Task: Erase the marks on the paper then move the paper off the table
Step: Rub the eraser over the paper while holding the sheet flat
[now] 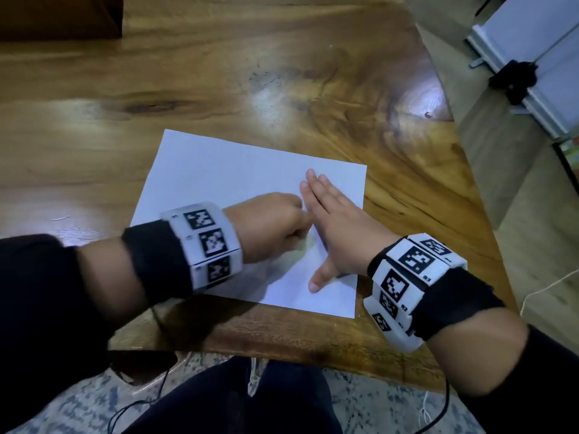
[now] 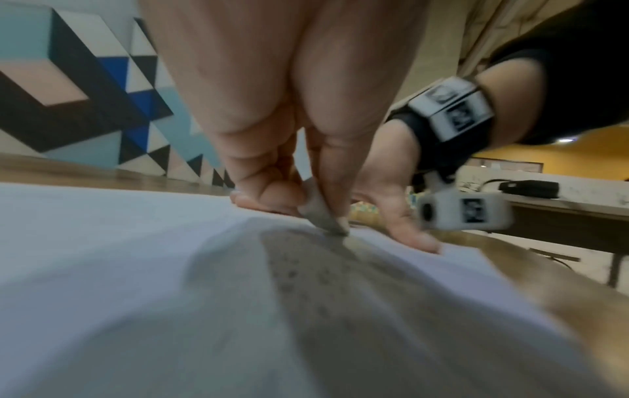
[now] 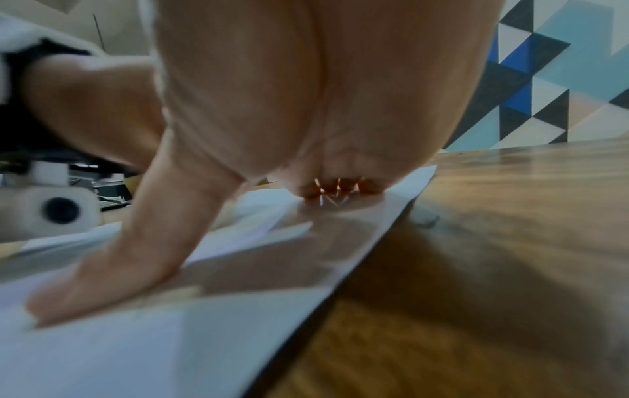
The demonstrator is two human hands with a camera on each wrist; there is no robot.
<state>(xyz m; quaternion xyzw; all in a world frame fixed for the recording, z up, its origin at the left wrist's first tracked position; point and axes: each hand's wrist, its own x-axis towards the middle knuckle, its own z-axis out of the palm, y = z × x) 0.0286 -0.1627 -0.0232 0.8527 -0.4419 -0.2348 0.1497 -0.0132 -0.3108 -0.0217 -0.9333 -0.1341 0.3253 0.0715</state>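
Observation:
A white sheet of paper [image 1: 219, 177] lies on the wooden table [image 1: 219, 73] near its front edge. My left hand [image 1: 272, 223] pinches a small whitish eraser [image 2: 318, 215] and presses its grey tip on the paper [image 2: 102, 269]. Faint eraser crumbs dot the sheet in the left wrist view. My right hand [image 1: 332, 214] lies flat on the paper's right half, fingers straight, thumb spread toward me. In the right wrist view the right hand [image 3: 272, 121] presses the paper [image 3: 136, 350] close to its right edge. No marks show clearly on the sheet.
The table's right edge [image 1: 470, 170] curves close to the paper. A white board and black stand [image 1: 517, 79] are on the floor at the right. Cables [image 1: 156, 399] hang below the front edge by my legs. A patterned wall [image 2: 68, 94] stands beyond the table.

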